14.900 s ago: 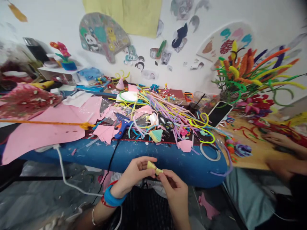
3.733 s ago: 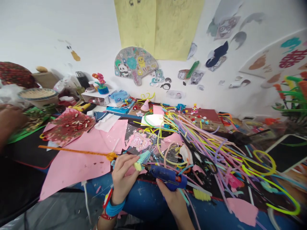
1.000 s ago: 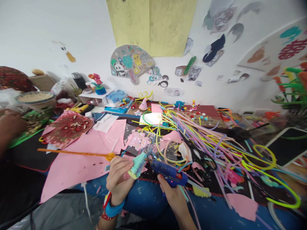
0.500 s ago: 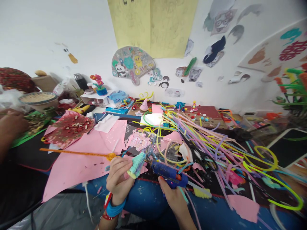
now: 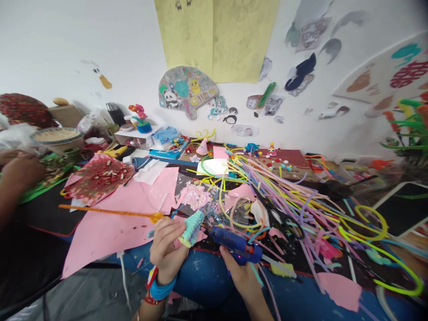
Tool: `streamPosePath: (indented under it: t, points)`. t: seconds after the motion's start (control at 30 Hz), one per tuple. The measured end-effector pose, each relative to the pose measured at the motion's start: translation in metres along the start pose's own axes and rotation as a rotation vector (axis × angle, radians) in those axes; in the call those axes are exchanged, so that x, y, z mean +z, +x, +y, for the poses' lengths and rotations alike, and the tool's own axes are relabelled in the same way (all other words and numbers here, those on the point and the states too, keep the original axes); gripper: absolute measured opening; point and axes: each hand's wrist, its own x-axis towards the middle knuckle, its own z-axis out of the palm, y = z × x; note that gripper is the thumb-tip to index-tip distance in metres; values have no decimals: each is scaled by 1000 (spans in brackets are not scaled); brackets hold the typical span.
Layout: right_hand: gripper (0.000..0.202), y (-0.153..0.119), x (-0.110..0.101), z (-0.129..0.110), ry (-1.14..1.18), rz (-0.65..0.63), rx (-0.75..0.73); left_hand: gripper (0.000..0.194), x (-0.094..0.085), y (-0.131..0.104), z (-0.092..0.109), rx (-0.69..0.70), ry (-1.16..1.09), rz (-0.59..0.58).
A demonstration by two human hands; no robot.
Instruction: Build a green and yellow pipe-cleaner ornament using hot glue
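The blue glue gun [image 5: 236,245] has risen off the surface [image 5: 50,218] into the right hand [image 5: 238,271], beside the teal cone [image 5: 193,227].

Cone [image 5: 193,228] in left hand [image 5: 169,245] ridged aqua and pale yellow, gun [image 5: 236,245] in right hand [image 5: 242,277] blue, wristband [image 5: 162,290] below left grip blue, sheet [image 5: 110,240] left of it plain pink, rod [image 5: 107,211] over sheet orange, stems [image 5: 274,187] beyond right grip mixed yellow, lilac, pink

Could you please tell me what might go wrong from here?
The blue glue gun in the right grip points toward the turquoise piece and shows a small red light; if hot, it could burn the left grip, which holds that piece.

Stray glue might stick to the pipe cleaners lying loosely nearby.
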Motion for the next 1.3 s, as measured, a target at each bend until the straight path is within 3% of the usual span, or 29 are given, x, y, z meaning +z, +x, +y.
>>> streamPosePath:
  t: [0.13,0.4,0.67,1.3]
  points:
    - [47,0,0,-8,152,-47,108,25,-1,0,1,-9,4,-8]
    - [25,-2,-6,-6,80,-78,139,26,-1,1,2,-14,-18,-9]
    - [21,0,-6,-16,188,-139,75,34,-1,-6,-6,16,-45,5]
    - [18,-5,-8,-20,164,-159,43,32,-2,-5,-5,-20,-29,-5]
